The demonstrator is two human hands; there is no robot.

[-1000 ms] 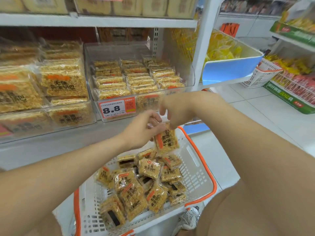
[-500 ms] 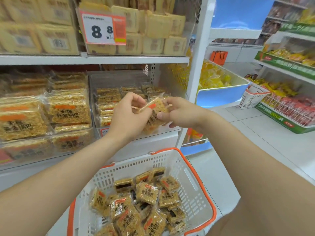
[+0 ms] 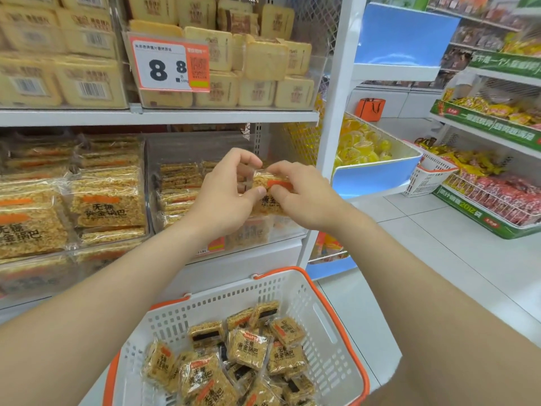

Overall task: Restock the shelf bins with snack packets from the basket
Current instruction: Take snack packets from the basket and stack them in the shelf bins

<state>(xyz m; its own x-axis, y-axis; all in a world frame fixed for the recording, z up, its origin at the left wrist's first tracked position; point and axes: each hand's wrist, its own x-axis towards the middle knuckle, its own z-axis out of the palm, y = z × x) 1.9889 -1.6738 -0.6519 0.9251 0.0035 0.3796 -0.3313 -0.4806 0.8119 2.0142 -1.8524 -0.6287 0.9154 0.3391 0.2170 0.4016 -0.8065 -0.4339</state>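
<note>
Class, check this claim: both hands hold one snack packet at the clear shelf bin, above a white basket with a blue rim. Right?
Not quite: the head view shows the basket has an orange rim, not blue. The left hand and right hand hold one snack packet at the shelf bin.

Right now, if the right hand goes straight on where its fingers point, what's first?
Past the packet the right hand pinches, probably the left hand, which holds the same packet; stacked packets in the bin lie behind, depth unclear.
</note>
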